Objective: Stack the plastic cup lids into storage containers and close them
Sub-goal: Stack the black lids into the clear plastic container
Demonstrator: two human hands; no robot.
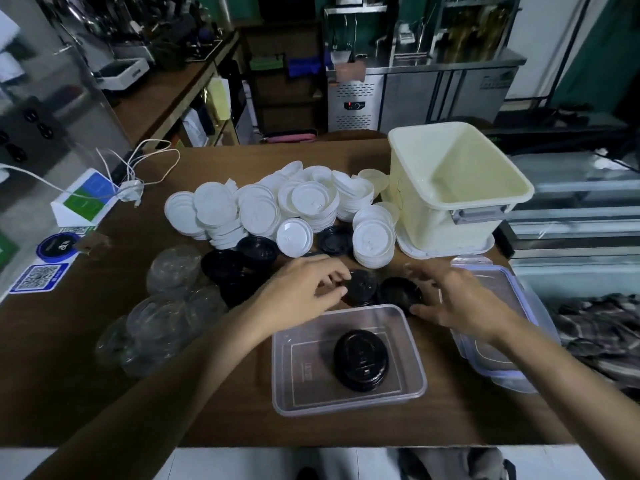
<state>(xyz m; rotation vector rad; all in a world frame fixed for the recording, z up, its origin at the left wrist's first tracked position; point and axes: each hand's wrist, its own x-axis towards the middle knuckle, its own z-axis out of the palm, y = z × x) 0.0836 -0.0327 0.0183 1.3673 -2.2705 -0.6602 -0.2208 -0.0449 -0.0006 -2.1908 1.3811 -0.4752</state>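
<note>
Reaching past a clear tub [346, 407] on a wooden table, a person is gathering black lids. A short black stack [360, 360] already sits inside the tub. Just beyond its far edge lie two loose black lids. The left hand [304, 289] curls loosely at the edge of the nearer lid [362, 287] (blur hides whether it grips). The right hand [453, 299] spreads wide over the other lid [398, 292], holding nothing. Next, I judge, each hand must close on its lid and bring it back onto the stack.
</note>
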